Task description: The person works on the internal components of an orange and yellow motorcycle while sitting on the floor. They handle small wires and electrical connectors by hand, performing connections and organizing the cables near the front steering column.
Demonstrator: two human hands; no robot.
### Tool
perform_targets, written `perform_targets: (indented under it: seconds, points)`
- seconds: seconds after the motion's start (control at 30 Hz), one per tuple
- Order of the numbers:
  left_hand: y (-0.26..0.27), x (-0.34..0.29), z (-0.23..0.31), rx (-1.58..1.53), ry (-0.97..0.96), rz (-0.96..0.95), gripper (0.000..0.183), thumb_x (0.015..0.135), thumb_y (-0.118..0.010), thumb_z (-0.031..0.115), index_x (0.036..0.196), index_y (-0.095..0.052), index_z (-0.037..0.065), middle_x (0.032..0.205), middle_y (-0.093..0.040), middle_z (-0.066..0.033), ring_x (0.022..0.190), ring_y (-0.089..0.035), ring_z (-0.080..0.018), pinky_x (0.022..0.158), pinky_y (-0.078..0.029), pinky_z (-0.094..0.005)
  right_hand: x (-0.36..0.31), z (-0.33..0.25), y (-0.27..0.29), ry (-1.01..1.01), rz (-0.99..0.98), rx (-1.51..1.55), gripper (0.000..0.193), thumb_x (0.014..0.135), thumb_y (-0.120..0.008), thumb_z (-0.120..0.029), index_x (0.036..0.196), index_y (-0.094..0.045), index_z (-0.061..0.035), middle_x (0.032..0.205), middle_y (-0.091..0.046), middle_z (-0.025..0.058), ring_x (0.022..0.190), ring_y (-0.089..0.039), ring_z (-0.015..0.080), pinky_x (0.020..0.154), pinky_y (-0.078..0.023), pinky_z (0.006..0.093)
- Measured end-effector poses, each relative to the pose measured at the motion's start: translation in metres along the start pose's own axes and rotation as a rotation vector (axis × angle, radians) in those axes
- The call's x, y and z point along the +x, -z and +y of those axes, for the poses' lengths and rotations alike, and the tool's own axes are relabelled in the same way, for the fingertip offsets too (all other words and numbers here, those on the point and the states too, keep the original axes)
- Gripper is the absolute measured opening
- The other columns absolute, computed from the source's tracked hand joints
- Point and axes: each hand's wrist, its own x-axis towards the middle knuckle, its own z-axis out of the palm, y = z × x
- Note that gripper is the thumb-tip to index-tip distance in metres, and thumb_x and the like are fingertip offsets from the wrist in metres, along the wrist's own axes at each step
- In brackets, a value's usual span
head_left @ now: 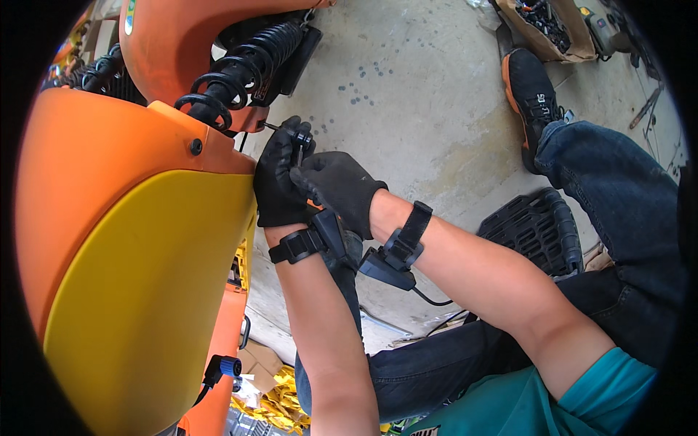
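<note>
Screwdriver (294, 138): thin, stiff, light; handle probably slippery in gloves. Left hand (280, 182) closed round handle just below black coil spring (240, 73); right hand (338, 190) cupped against left, own grip unclear.

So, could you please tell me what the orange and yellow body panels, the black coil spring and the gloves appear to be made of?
The orange panel and yellow panel look like glossy moulded plastic: smooth curves with soft reflections. The black coil spring is probably painted or coated steel, with a slight sheen. The gloves on the left hand and right hand look like matte black knit fabric, perhaps with a rubbery coating.
</note>
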Motion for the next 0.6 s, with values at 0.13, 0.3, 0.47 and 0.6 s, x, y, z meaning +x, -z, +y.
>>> perform_targets:
  seconds: [0.13, 0.3, 0.47, 0.6]
  points:
    - [-0.0012, -0.0009, -0.0015, -0.009, -0.024, -0.001, 0.039, 0.102, -0.051, 0.024, 0.128, -0.058, -0.004, 0.116, -0.066, -0.0125, 0.106, -0.064, -0.0198, 0.093, -0.051, -0.0314, -0.0021, 0.0001, -0.004, -0.033, 0.023, 0.055, 0.023, 0.093, -0.064, -0.023, 0.095, -0.07, -0.0006, 0.084, -0.067, 0.005, 0.074, -0.058, 0.0104, 0.067, -0.048, 0.027]
    - [-0.0016, -0.0008, -0.0007, -0.081, 0.016, 0.013, 0.037, 0.102, -0.051, 0.023, 0.127, -0.059, -0.004, 0.114, -0.066, -0.0124, 0.103, -0.064, -0.0185, 0.091, -0.051, -0.0304, 0.0008, 0.0023, -0.0035, -0.037, 0.008, 0.071, 0.022, 0.094, -0.063, -0.023, 0.095, -0.07, -0.002, 0.082, -0.066, 0.0033, 0.074, -0.058, 0.0099, 0.067, -0.048, 0.0268]
    - [0.0003, 0.0038, -0.0027, -0.015, 0.005, 0.006, 0.037, 0.101, -0.052, 0.023, 0.125, -0.06, -0.003, 0.112, -0.066, -0.0109, 0.101, -0.063, -0.0171, 0.09, -0.051, -0.0294, 0.006, 0.0034, -0.0075, 0.005, 0.051, 0.105, 0.02, 0.096, -0.061, -0.021, 0.091, -0.068, -0.0024, 0.08, -0.064, 0.0028, 0.072, -0.056, 0.0095, 0.066, -0.046, 0.0258]
    - [0.0019, 0.0065, -0.0034, 0.015, 0.012, -0.004, 0.037, 0.102, -0.051, 0.024, 0.125, -0.06, -0.003, 0.112, -0.066, -0.0099, 0.101, -0.063, -0.0161, 0.09, -0.051, -0.0285, 0.0056, 0.0021, -0.011, -0.011, 0.093, 0.203, 0.02, 0.096, -0.061, -0.022, 0.09, -0.067, -0.0031, 0.08, -0.064, 0.0028, 0.071, -0.055, 0.0091, 0.065, -0.045, 0.0248]
